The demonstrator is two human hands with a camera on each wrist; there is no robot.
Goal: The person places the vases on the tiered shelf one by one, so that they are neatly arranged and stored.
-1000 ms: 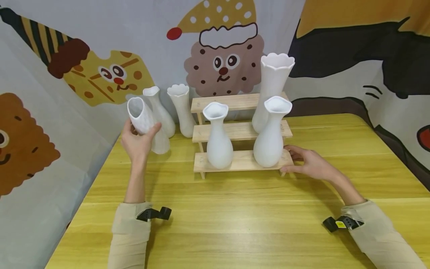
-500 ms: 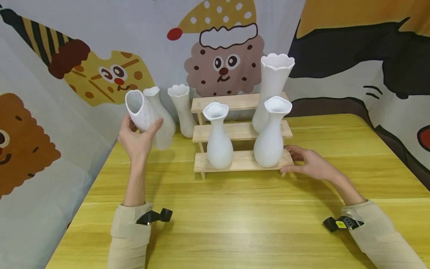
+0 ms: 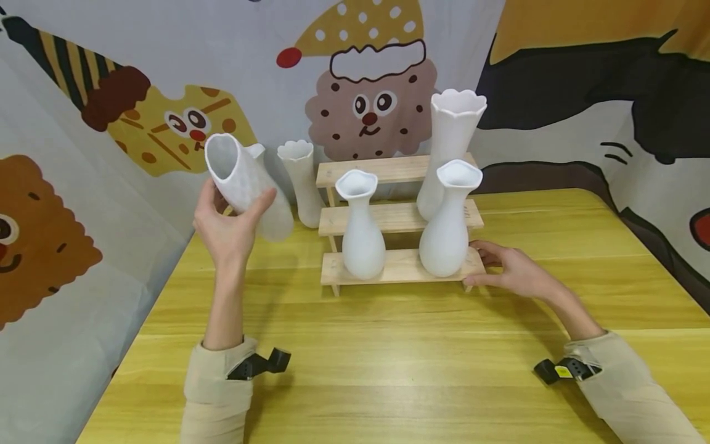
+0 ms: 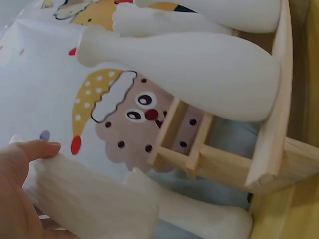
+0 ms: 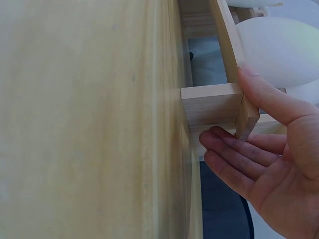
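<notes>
My left hand [image 3: 226,237] grips a white textured vase [image 3: 235,169] with a slanted mouth, held up off the table and tilted to the left. In the left wrist view, the thumb and fingers wrap this vase [image 4: 94,196]. At the right end of a three-step wooden stand [image 3: 400,265], my right hand [image 3: 516,271] pinches the lowest shelf, thumb on its front and fingers behind, as the right wrist view shows. Two white narrow-necked vases, one left [image 3: 363,243] and one right [image 3: 445,240], stand upright on that shelf. A tall scalloped vase [image 3: 452,132] stands on the middle shelf.
Behind the held vase, a wavy-rimmed vase [image 3: 257,151] is mostly hidden. Beside it stands a scalloped vase [image 3: 299,179], left of the stand. The yellow wooden table [image 3: 388,370] runs back to a cartoon-printed cloth backdrop [image 3: 266,68].
My left hand has raised the held vase, tilted it further and shifted it slightly back, so it now covers most of the vase behind. The right hand and stand have stayed put.
</notes>
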